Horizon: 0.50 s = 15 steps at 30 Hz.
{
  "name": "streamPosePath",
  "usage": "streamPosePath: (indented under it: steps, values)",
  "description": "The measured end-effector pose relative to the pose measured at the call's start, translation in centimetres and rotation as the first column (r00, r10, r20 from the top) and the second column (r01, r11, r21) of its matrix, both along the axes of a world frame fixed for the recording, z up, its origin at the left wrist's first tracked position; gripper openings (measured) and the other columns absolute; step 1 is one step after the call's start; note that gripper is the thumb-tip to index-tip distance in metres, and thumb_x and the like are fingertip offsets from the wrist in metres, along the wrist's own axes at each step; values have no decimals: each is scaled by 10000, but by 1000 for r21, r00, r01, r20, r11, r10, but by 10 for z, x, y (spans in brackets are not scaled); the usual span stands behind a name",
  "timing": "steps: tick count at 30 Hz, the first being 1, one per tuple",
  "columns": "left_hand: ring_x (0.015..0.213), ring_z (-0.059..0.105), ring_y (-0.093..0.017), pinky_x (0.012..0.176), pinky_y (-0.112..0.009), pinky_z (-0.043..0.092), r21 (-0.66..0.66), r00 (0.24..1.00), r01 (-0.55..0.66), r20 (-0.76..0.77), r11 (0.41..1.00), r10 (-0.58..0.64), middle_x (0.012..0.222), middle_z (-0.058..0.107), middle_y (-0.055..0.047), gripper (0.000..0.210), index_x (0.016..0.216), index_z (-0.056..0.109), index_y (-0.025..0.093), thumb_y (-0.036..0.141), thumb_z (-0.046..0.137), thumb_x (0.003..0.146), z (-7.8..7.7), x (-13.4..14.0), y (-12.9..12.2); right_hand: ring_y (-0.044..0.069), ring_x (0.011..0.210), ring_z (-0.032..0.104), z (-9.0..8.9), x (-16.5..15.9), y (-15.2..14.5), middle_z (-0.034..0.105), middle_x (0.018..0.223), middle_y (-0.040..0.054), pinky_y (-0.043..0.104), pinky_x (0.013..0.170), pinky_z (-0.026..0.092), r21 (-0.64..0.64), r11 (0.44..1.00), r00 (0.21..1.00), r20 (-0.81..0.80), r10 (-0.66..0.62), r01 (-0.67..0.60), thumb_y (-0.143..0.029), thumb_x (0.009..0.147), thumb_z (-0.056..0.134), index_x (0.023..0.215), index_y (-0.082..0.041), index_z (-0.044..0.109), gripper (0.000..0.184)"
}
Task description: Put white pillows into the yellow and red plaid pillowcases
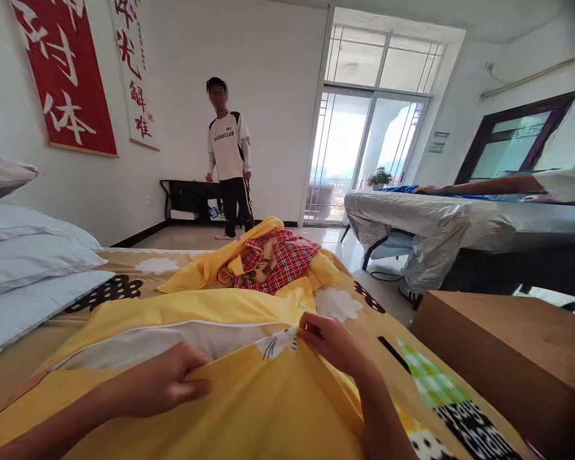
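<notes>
A yellow zippered fabric cover (249,409) lies spread in front of me on the bed. Its long opening gapes and shows white fabric (196,337) inside. My left hand (179,377) is closed on the opening's near edge, left of the middle. At the opening's right end, my right hand (328,342) pinches the cover beside some printed whiskers; whether a zipper pull is between the fingers is hidden. Just beyond the cover lies a heap of yellow cloth (206,265) and red plaid cloth (292,259).
White pillows (33,255) are stacked at the left on the patterned bedsheet (345,303). A brown cardboard box (503,345) stands at the right. Behind it is a plastic-covered table (412,217) with another person's arm (498,185) over it. A person (230,153) stands by the far wall.
</notes>
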State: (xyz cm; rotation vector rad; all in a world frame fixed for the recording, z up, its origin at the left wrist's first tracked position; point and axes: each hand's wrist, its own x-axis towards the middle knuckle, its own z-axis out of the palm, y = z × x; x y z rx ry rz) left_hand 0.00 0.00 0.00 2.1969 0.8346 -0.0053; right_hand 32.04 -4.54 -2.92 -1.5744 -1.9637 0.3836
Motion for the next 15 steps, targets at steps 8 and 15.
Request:
streamPosePath:
  steps: [8, 15]
  values:
    - [711, 452, -137, 644, -226, 354, 210, 977, -132, 191, 969, 92, 764, 521, 4, 417, 776, 513, 175, 547, 382, 911, 28, 18, 6, 103, 566, 371, 0, 0, 1, 455, 589, -51, 232, 567, 264, 35, 999, 1000, 12, 14, -15, -344, 887, 455, 749, -204, 491, 199]
    - [624, 450, -128, 586, -226, 344, 124, 971, -116, 222, 985, 86, 687, 578, -3, 295, 883, 703, 148, 343, 496, 805, 27, 95, 9, 106, 587, 415, 1, 0, -4, 527, 628, -40, 228, 585, 278, 92, 996, 999, 32, 16, -19, -348, 920, 448, 793, -208, 519, 202]
